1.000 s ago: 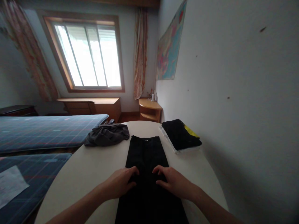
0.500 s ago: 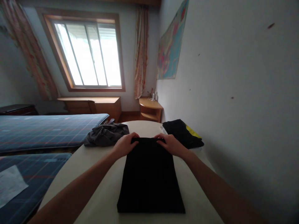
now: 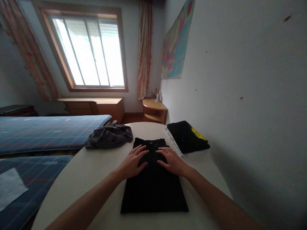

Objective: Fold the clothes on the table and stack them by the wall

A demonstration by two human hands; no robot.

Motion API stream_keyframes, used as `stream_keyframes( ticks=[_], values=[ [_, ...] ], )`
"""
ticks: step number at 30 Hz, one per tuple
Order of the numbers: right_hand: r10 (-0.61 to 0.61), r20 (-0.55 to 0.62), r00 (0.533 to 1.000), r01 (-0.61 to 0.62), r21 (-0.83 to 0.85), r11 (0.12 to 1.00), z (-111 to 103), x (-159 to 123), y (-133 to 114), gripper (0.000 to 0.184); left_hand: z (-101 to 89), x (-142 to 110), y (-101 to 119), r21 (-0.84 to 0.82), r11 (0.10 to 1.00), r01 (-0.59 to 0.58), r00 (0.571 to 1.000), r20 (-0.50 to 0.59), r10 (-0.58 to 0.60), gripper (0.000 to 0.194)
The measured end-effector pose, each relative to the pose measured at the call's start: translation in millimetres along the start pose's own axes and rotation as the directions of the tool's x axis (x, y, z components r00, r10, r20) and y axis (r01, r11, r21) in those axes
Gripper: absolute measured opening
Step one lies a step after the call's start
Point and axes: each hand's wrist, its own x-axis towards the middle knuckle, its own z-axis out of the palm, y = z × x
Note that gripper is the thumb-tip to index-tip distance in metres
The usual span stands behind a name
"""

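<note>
A black T-shirt (image 3: 153, 188), folded into a long rectangle, lies on the round cream table (image 3: 96, 179) with its neckline at the far end. My left hand (image 3: 134, 161) rests on its upper left part, fingers spread. On the upper right part lies my right hand (image 3: 171, 159), its fingers also apart. Neither hand grips the cloth. Beyond my right hand is a stack of folded black clothes (image 3: 184, 135) with a yellow patch, on what looks like clear plastic. A crumpled dark grey garment (image 3: 110, 136) sits beyond my left hand.
A white wall (image 3: 251, 134) runs close along the right side. Two plaid mattresses (image 3: 55, 132) are at the left, the nearer one bearing a white paper (image 3: 11, 185). A wooden corner shelf (image 3: 154, 107) and a desk (image 3: 107, 107) stand beneath the window side.
Both hands have let go of the shirt's far edge and moved slightly nearer, now flat on the cloth. The neckline is uncovered and spread out. The view has shifted slightly.
</note>
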Motion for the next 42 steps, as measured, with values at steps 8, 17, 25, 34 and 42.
stream_keyframes(
  ticks=[8,17,25,34,42],
  values=[
    [-0.051,0.228,0.972,0.037,0.066,0.997,-9.4,-62.2,-34.7,0.066,-15.1,-55.9,47.2,-0.075,0.991,-0.115,0.929,0.344,0.134,0.083],
    [-0.058,0.277,0.959,0.016,0.153,0.988,-33.8,-82.1,-70.1,0.030,-52.9,-57.0,86.1,-0.146,0.986,-0.085,0.904,0.404,0.138,0.047],
    [0.239,0.010,0.971,-0.237,-0.088,0.967,-13.2,-54.2,-37.6,0.033,-26.4,-21.3,28.7,0.048,0.995,0.085,0.972,0.217,-0.094,0.048],
    [0.243,0.117,0.963,-0.243,-0.017,0.970,-17.3,-52.4,-28.1,0.009,-27.5,-14.0,16.2,-0.017,0.994,0.110,0.937,0.336,-0.098,0.014],
    [0.175,0.038,0.984,-0.179,0.239,0.954,-48.2,-31.7,-16.7,0.014,-57.5,11.2,11.6,-0.242,0.962,0.129,0.963,0.263,-0.063,0.021]
  ],
)
